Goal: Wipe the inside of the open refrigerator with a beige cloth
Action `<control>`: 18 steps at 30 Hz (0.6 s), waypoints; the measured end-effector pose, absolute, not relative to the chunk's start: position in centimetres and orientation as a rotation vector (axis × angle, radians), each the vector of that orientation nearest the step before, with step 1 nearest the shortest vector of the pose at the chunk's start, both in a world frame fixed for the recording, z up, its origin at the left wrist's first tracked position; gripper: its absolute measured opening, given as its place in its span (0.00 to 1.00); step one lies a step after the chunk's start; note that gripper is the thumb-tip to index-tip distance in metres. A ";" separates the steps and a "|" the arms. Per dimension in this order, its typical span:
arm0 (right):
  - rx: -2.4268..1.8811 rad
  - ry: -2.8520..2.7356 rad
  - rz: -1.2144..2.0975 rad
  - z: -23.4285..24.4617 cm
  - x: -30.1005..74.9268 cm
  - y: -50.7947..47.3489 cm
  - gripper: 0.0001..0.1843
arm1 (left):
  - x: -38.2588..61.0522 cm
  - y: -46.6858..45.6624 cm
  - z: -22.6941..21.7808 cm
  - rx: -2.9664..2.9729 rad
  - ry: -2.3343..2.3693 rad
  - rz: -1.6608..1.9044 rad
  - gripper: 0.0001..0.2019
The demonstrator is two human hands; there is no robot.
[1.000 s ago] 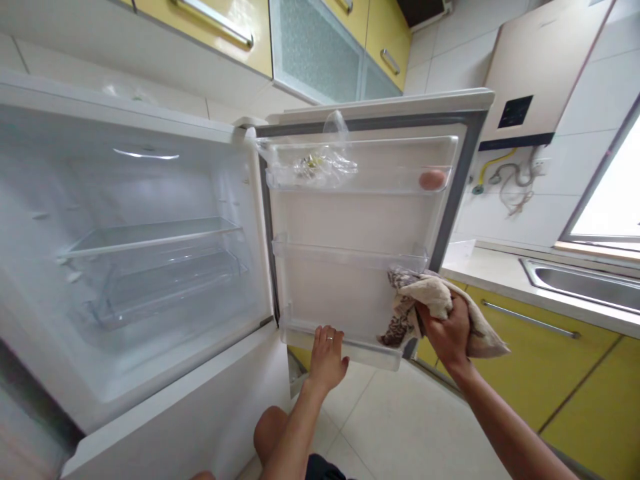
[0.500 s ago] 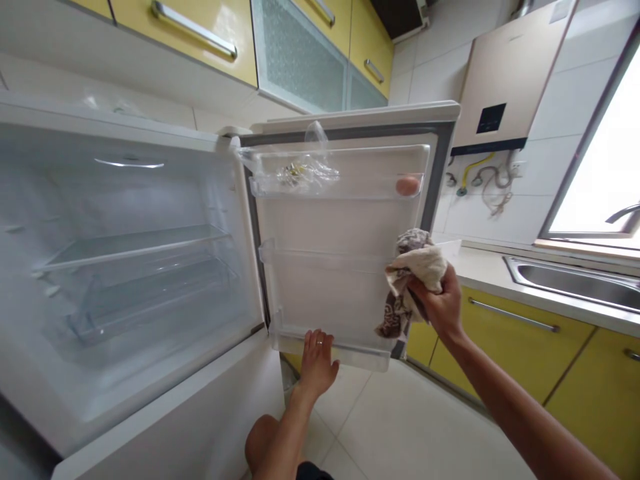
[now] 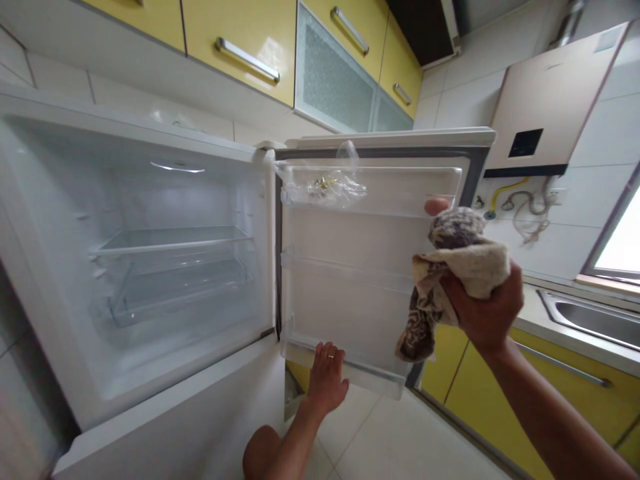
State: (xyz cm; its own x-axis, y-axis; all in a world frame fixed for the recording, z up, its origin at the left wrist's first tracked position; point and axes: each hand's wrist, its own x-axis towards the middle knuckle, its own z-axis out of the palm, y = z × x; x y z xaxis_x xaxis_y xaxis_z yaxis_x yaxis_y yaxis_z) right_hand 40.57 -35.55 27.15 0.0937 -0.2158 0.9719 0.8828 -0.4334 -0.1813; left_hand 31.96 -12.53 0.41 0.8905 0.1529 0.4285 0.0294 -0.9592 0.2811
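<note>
- The right hand [image 3: 487,310], right of centre in the frame, is clamped on a bunched patterned cloth [image 3: 470,263], which hangs in front of the outer part of the open fridge door [image 3: 350,303].
- The left hand [image 3: 327,383], lower centre, lays its fingers over the front edge of the lowest door rack [image 3: 373,380]; whether it grips firmly is hard to tell.
- Done so far: the door stands wide open and the cloth is in hand.
- Left, by judgement: the work seems unfinished, with a clear plastic bag [image 3: 345,187] and a round reddish item [image 3: 436,205] at the top rack.
</note>
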 end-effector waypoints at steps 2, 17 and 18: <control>-1.637 -0.841 -1.378 30.8 41.1 -34.6 0.21 | 32.1 -12.5 0.3 2.781 0.133 0.656 0.27; -1.893 -1.515 0.147 34.6 44.3 -15.7 0.28 | 32.3 -12.8 0.2 2.677 0.127 0.658 0.28; -1.869 -1.511 0.185 34.6 44.0 -13.8 0.27 | 32.3 -12.9 0.3 2.680 0.130 0.675 0.27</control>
